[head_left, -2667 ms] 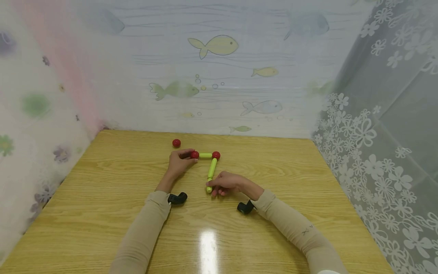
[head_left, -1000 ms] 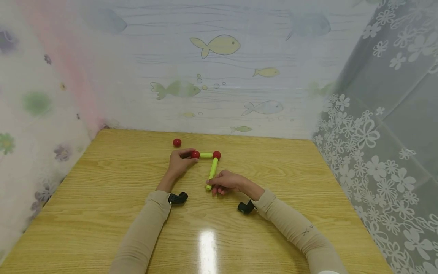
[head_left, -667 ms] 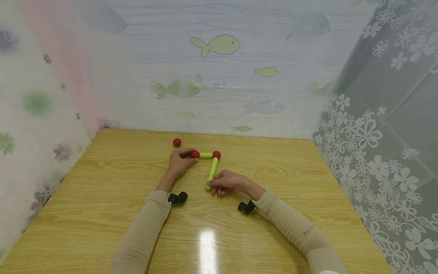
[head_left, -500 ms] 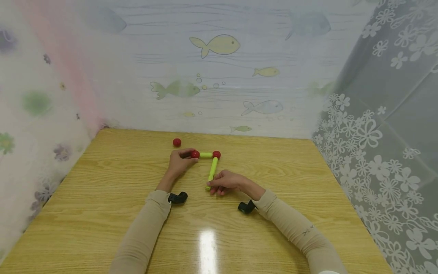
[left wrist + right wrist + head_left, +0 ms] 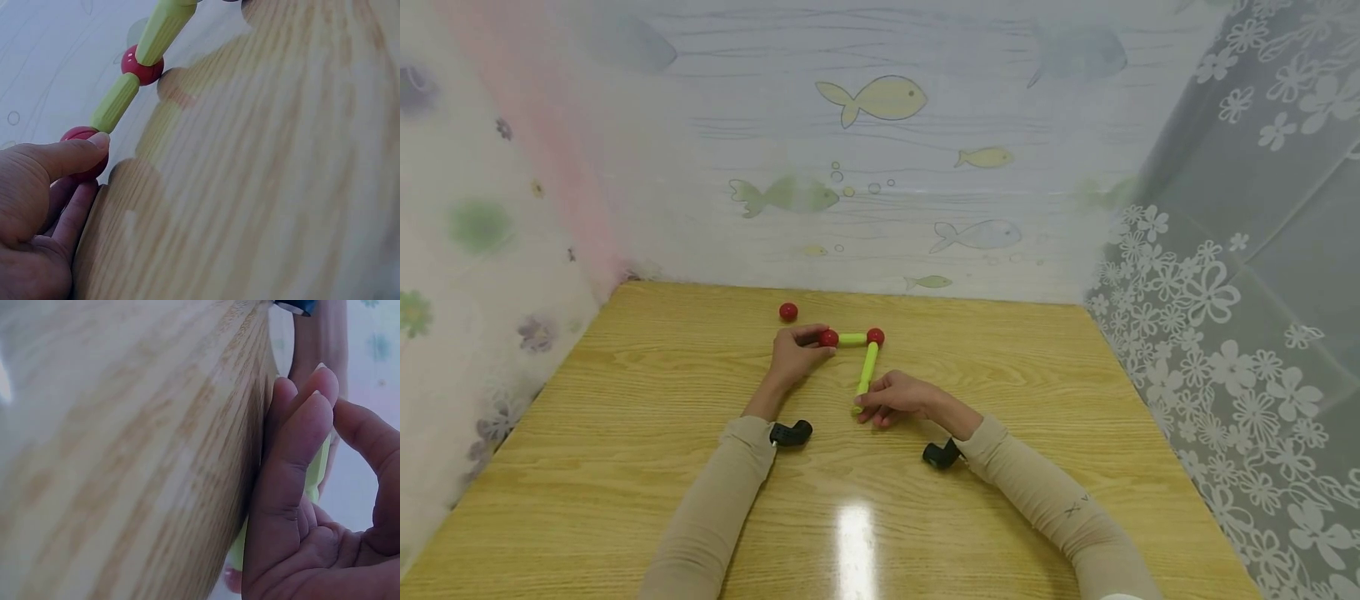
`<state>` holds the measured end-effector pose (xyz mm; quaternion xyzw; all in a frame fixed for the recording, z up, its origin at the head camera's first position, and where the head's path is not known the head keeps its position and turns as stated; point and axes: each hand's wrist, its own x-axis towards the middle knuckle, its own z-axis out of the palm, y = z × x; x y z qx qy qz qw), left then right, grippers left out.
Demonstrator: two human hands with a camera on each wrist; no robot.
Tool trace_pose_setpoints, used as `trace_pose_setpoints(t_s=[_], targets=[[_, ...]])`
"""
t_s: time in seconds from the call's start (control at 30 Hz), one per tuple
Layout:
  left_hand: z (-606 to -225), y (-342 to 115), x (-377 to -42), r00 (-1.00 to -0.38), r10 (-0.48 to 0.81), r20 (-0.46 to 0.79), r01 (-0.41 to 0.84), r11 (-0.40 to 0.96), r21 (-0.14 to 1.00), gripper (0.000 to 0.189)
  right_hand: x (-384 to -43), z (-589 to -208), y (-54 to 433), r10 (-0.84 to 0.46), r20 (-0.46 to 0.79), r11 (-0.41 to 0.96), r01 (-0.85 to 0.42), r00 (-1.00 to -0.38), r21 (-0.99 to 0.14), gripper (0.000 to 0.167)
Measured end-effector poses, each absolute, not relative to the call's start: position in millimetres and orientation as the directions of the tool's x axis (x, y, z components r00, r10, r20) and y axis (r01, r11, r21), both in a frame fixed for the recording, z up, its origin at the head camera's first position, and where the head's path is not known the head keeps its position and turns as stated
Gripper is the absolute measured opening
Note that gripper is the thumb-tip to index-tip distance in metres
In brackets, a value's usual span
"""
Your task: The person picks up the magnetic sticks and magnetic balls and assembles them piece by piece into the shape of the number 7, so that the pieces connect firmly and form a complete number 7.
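My left hand [image 5: 793, 357] pinches a red ball [image 5: 828, 338] between thumb and fingers. From that ball a short lime rod [image 5: 852, 339] runs right to a second red ball [image 5: 876, 337]. A longer lime rod [image 5: 868, 367] slants from this corner ball toward me. Its near end is pinched by my right hand [image 5: 898, 400], the tip poking out past the fingers. In the left wrist view the rods and balls form a chain close over the table. The right wrist view shows the lime rod [image 5: 317, 469] mostly hidden behind my fingers.
A loose red ball [image 5: 787, 312] lies behind my left hand near the table's back edge. The wooden table [image 5: 1000, 367] meets a fish-patterned curtain [image 5: 880, 167] at the back. Black wrist cameras [image 5: 791, 433] stick out from both sleeves.
The near end of the longer rod, with my right hand, has shifted slightly away from me. My left hand holds its ball in the same place; the loose ball stays put.
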<state>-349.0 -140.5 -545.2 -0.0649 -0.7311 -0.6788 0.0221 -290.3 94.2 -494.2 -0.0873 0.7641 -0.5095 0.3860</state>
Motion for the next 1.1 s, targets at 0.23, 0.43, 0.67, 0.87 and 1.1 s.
trace_pose_setpoints(t_s=[0.23, 0.43, 0.67, 0.87, 1.1], targets=[[-541, -139, -342, -0.993, 0.062, 0.096, 0.101, 0.083, 0.991, 0.045, -287, -492, 97, -0.525, -0.497, 0.448, 0.272, -0.691, -0.852, 0.026], [-537, -140, -335, -0.996, 0.054, 0.072, 0.076, 0.068, 0.995, 0.045, -282, -488, 100, -0.531, -0.496, 0.434, 0.283, -0.687, -0.856, 0.026], [-532, -143, -331, -0.998, 0.027, 0.057, 0.058, 0.054, 0.997, 0.040, -276, -488, 103, -0.544, -0.478, 0.417, 0.272, -0.689, -0.867, 0.028], [-528, -150, -327, -0.997, -0.005, 0.080, 0.080, 0.037, 0.996, 0.037, -273, -489, 106, -0.548, -0.474, 0.423, 0.261, -0.689, -0.868, 0.028], [-520, -158, -332, -0.983, -0.162, 0.089, 0.085, 0.031, 0.996, 0.028, -271, -486, 107, -0.558, -0.467, 0.420, 0.252, -0.686, -0.872, 0.028]])
